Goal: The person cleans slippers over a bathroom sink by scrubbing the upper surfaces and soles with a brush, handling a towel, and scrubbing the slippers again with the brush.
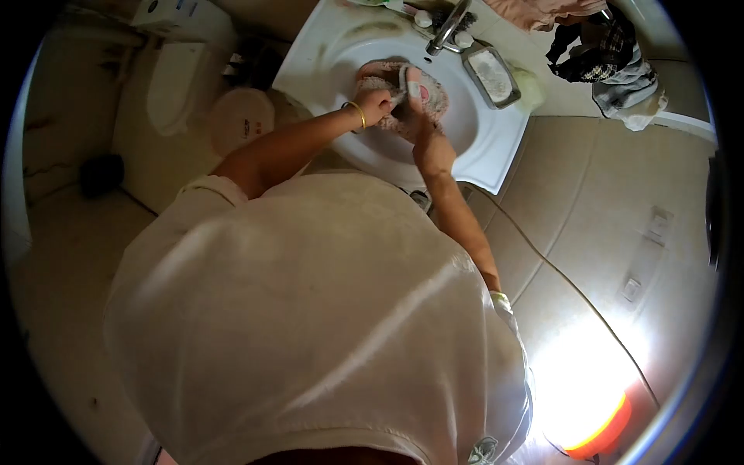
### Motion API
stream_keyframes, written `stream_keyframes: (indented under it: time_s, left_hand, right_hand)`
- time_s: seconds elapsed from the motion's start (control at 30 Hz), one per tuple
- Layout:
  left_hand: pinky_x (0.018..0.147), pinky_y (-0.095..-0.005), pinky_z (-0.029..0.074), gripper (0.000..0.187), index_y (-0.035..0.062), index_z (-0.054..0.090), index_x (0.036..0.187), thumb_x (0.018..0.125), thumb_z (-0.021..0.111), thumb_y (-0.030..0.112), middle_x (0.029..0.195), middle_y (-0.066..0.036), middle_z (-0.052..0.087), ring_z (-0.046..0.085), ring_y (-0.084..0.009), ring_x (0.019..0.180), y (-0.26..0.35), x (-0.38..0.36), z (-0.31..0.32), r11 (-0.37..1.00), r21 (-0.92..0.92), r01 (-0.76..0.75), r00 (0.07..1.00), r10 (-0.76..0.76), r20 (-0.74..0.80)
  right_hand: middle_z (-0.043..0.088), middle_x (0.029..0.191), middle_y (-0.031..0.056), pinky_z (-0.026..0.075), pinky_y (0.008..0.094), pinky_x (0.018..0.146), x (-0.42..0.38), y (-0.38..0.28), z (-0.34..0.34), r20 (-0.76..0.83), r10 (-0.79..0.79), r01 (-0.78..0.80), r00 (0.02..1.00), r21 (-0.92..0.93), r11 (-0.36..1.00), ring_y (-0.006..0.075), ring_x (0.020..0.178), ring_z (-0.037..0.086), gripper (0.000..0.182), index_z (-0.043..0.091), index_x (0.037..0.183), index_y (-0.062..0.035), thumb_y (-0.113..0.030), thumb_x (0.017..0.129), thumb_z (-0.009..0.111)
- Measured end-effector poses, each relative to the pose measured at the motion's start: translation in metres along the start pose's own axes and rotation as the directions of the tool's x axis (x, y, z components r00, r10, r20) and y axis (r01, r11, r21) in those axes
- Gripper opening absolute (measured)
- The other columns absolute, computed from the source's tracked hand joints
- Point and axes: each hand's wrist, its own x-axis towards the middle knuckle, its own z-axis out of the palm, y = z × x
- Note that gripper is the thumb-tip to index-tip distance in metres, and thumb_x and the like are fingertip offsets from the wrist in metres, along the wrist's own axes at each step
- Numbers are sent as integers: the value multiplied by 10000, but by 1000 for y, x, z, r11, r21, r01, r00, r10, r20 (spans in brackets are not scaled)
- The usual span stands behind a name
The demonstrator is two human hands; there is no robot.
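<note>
A pink and grey fuzzy cloth item (430,94) lies bunched in the white sink basin (465,128). My left hand (377,107), with a yellow bangle at the wrist, is closed on the left part of the item. From the right, my right hand (423,128) reaches onto the same item with its fingers pointing up toward the tap (448,29). A pale piece shows at the fingers of my right hand; whether it is cloth or something else I cannot make out, nor how the fingers are bent.
A soap dish (493,75) stands at the sink's right rim. Clothes (612,66) hang at the upper right. A toilet (174,89) and a round lidded bucket (242,120) are at the left. A cable (554,267) runs toward a bright lamp (604,430).
</note>
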Motion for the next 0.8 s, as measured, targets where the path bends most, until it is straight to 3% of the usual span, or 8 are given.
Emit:
stream_keyframes:
  time_s: [0.17,0.23,0.33,0.4,0.53,0.63,0.73,0.8]
  left_hand:
    - [581,-322,431,151,12,555,816,849,563,159,664,-120,555,525,-203,600,15,-11,-47,987,-149,-51,944,-1,-330]
    - [580,-318,430,148,10,555,819,849,563,154,662,-122,551,523,-202,598,21,-20,-79,999,-34,-24,903,7,-430]
    - [565,-337,433,153,12,554,810,842,574,161,678,-151,562,551,-237,597,27,-33,-114,997,71,37,828,9,-560]
    - [557,-352,435,160,15,553,801,838,580,169,687,-166,565,561,-262,599,19,-36,-121,986,156,52,757,63,-651]
    - [599,-444,459,220,28,513,951,840,559,213,681,-177,578,573,-370,665,-19,-29,-113,956,92,279,732,-150,-664]
    - [712,-436,463,412,60,442,1202,846,551,237,920,-143,615,589,-331,817,-32,-24,-109,812,54,581,736,-496,-462]
    - [822,-433,447,555,109,392,1325,828,574,278,1125,-130,566,566,-284,961,-31,-35,-124,751,562,347,859,-14,-512]
    - [970,-489,291,595,176,313,1378,847,537,326,1345,-45,352,361,-242,1198,-39,-34,-133,645,680,348,908,-52,-415]
  right_hand:
    - [622,999,183,467,384,760,-26,-37,-95,-110,-93,128,990,381,915,324,937,604,302,512,1217,-124,-179,931,431]
    - [593,1100,189,433,299,847,-24,-37,-96,-76,-67,96,995,496,863,267,1036,584,308,516,1226,-101,-158,928,462]
    - [580,1126,197,433,304,846,-13,-57,-91,-197,-195,273,961,555,786,285,1037,579,310,515,1221,-69,-148,928,453]
    - [584,1096,224,446,315,820,-3,-76,-82,-193,-207,282,959,563,777,305,1013,588,335,496,1234,-36,-138,915,473]
    - [607,1021,229,468,327,733,31,-97,-49,-202,-336,390,920,551,738,300,856,620,362,479,1252,-29,-107,898,482]
    - [624,895,221,466,336,653,49,-101,-19,-236,-428,487,873,481,729,300,738,614,377,483,1262,-67,-103,886,484]
    - [619,813,218,460,351,634,43,-98,-7,0,-294,265,956,435,860,315,710,605,383,485,1267,-97,-138,886,484]
    - [617,784,220,466,373,624,31,-99,-10,16,-287,250,958,445,860,330,693,606,402,464,1286,-115,-161,887,479]
